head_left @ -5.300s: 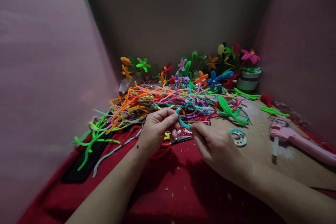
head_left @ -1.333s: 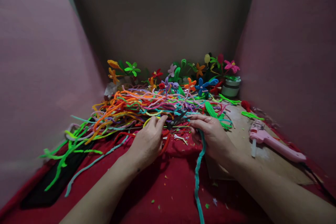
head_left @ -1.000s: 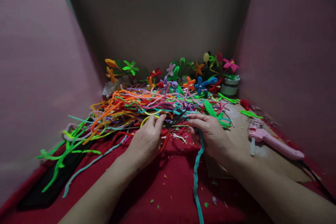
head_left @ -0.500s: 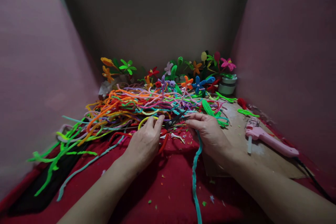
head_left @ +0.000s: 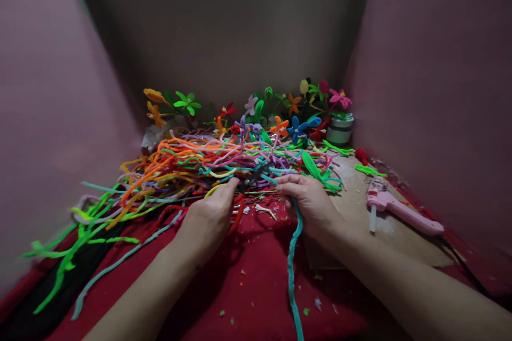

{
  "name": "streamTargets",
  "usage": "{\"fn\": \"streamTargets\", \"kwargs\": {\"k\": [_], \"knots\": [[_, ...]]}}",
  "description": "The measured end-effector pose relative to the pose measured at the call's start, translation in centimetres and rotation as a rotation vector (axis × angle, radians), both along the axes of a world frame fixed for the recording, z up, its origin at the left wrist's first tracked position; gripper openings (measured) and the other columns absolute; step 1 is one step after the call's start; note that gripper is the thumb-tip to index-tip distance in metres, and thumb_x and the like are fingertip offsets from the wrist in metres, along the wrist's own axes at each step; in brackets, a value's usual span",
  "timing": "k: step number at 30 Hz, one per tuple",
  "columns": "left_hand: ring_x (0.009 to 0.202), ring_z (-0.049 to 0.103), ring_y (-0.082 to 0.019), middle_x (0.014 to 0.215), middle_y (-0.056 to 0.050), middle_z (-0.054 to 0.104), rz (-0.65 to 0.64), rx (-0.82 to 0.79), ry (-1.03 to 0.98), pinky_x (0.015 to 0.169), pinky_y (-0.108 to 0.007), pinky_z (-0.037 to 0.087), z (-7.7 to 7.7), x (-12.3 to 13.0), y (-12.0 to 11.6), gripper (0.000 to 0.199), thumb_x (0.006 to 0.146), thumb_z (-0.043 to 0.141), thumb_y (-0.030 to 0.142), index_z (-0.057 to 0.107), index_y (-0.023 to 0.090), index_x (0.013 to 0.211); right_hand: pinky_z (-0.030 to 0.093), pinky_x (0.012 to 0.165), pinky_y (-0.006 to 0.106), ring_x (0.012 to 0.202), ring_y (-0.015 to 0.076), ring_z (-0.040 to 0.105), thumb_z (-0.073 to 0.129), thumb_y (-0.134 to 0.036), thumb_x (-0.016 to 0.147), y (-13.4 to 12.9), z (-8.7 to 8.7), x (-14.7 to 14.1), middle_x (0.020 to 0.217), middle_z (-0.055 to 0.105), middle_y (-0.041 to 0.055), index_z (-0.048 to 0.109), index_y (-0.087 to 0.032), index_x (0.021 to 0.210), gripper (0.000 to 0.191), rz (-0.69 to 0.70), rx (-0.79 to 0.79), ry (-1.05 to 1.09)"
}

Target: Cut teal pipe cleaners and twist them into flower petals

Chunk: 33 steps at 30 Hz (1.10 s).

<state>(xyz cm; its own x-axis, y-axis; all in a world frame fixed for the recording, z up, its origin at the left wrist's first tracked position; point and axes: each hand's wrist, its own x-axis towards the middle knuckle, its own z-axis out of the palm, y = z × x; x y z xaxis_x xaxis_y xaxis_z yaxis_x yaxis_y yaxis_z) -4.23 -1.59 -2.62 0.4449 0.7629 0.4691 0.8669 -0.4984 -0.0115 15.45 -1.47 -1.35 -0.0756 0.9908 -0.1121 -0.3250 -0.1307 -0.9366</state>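
Observation:
My left hand (head_left: 212,210) is closed around a pair of dark-bladed scissors (head_left: 255,177), whose blades point up and to the right; the fingers hide most of the handles. In my right hand (head_left: 306,200), thumb and forefinger pinch a turquoise pipe cleaner (head_left: 294,256). Its long end hangs down past the bottom edge of the view, while a short end sticks out leftward from the fingertips, close to the blades. Whether the blades touch it, I cannot tell. Behind both hands lies a heap of multicoloured pipe cleaners (head_left: 192,154).
A pink glue gun (head_left: 404,213) rests on a brown board (head_left: 332,248) at right. Several pipe-cleaner flowers (head_left: 298,129) stand along the back, near a pale jar (head_left: 340,129). Small scraps dot the red cloth (head_left: 256,298). Green pipe cleaners (head_left: 74,248) spill leftward.
The scissor blades have drawn a little away from my right fingertips, and the short turquoise end shows more. The whole view has shifted slightly, moving the scene left.

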Motion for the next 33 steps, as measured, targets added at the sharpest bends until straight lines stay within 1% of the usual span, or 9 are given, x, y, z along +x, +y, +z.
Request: {"fn": "streamTargets", "kwargs": {"k": [2,5,8,10,16,22,24,29,33], "knots": [[0.081,0.063,-0.020,0.098,-0.011,0.064,0.001,-0.090,-0.264,0.071,-0.031,0.051,0.6,0.2,0.0,0.040,0.080,0.046,0.018,0.047,0.014,0.120,0.018,0.032,0.018,0.030,0.0036,0.030,0.060,-0.015,0.061,-0.1,-0.1,-0.2,0.037,0.043,-0.0082,0.057,-0.015,0.070,0.009,0.082,-0.046,0.023],[0.051,0.057,-0.014,0.065,0.000,0.060,0.047,-0.428,-0.796,0.047,-0.023,0.047,1.9,1.1,-0.5,0.037,0.077,0.055,0.031,0.050,0.017,0.111,0.017,0.030,0.017,0.028,0.0034,0.028,0.062,-0.019,0.064,-0.5,-0.5,-0.7,0.035,0.041,-0.0090,0.057,-0.015,0.071,0.009,0.234,-0.080,0.065],[0.043,0.052,-0.011,0.059,0.003,0.057,0.001,-0.751,-1.230,0.037,-0.020,0.041,2.6,1.9,-0.9,0.040,0.071,0.064,0.033,0.050,0.017,0.105,0.017,0.028,0.017,0.027,0.0039,0.027,0.063,-0.022,0.067,-0.8,-1.0,-1.0,0.034,0.041,-0.0095,0.058,-0.017,0.075,0.011,0.333,-0.062,0.095],[0.041,0.051,-0.010,0.058,0.003,0.058,-0.043,-0.849,-1.357,0.037,-0.019,0.040,2.5,2.1,-0.9,0.043,0.068,0.068,0.030,0.049,0.016,0.104,0.017,0.027,0.017,0.026,0.0042,0.027,0.064,-0.025,0.068,-1.0,-1.2,-1.2,0.034,0.041,-0.0095,0.058,-0.017,0.075,0.013,0.366,-0.054,0.079],[0.042,0.052,-0.009,0.057,0.002,0.060,-0.104,-0.896,-1.394,0.038,-0.018,0.042,1.9,1.9,-0.8,0.046,0.066,0.070,0.022,0.050,0.017,0.108,0.025,0.030,0.016,0.030,0.0047,0.038,0.067,-0.034,0.069,-1.5,-1.1,-1.3,0.042,0.051,-0.0060,0.058,-0.016,0.074,0.021,0.457,-0.034,0.007],[0.050,0.056,-0.011,0.065,0.004,0.058,-0.105,-0.944,-1.450,0.043,-0.020,0.044,2.2,2.2,-1.1,0.050,0.061,0.072,0.018,0.052,0.022,0.107,0.030,0.032,0.018,0.030,0.0067,0.043,0.066,-0.029,0.068,-1.2,-1.5,-1.2,0.043,0.054,-0.0046,0.057,-0.015,0.070,0.016,0.494,-0.096,0.104],[0.050,0.054,-0.010,0.064,0.005,0.057,-0.074,-0.878,-1.406,0.044,-0.020,0.043,2.3,2.6,-1.3,0.052,0.060,0.073,0.018,0.052,0.021,0.107,0.027,0.030,0.017,0.028,0.0061,0.040,0.067,-0.025,0.065,-1.1,-1.6,-1.3,0.038,0.051,-0.0055,0.056,-0.015,0.065,0.014,0.467,-0.125,0.080],[0.062,0.051,-0.008,0.071,0.004,0.056,-0.008,-0.510,-1.237,0.055,-0.017,0.043,2.5,3.5,-1.9,0.050,0.056,0.073,0.015,0.057,0.017,0.103,0.022,0.029,0.018,0.025,0.0055,0.034,0.064,-0.019,0.060,-1.1,-1.7,-1.5,0.032,0.046,-0.0055,0.054,-0.015,0.056,0.012,0.390,-0.144,0.019],[0.055,0.050,-0.008,0.069,0.004,0.056,-0.012,-0.577,-1.246,0.052,-0.019,0.043,2.7,3.6,-2.0,0.050,0.063,0.070,0.024,0.053,0.018,0.109,0.021,0.029,0.019,0.025,0.0059,0.033,0.063,-0.021,0.061,-1.3,-1.7,-1.5,0.032,0.046,-0.0061,0.055,-0.015,0.059,0.010,0.389,-0.132,0.045]]}}
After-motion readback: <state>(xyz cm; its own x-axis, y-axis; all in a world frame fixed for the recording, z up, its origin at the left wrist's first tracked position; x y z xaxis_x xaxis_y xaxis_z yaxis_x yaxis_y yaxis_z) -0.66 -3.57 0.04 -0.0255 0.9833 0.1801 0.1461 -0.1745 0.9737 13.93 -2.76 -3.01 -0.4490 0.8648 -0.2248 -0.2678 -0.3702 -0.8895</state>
